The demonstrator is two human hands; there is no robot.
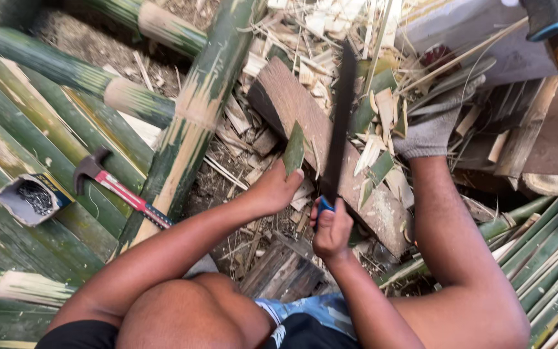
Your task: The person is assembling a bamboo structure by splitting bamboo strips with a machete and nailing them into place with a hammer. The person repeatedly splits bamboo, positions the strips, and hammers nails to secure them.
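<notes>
Our right hand [330,229] clamped on machete [341,123], our left hand [278,187] pinching green bamboo sliver [294,150] upright on wooden block [305,123], hammer [121,187] nearby.

A green bamboo piece [294,148] is held upright on the wooden block [305,129] by the left hand [278,187]; a long knife [340,123] is gripped by the right hand [330,229] beside it.

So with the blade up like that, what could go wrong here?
The left hand pinches a small bamboo piece upright on the wooden block, fingers close beside the long dark blade in the right hand; a slip could cut them. The sock-covered foot also rests near the blade.
</notes>
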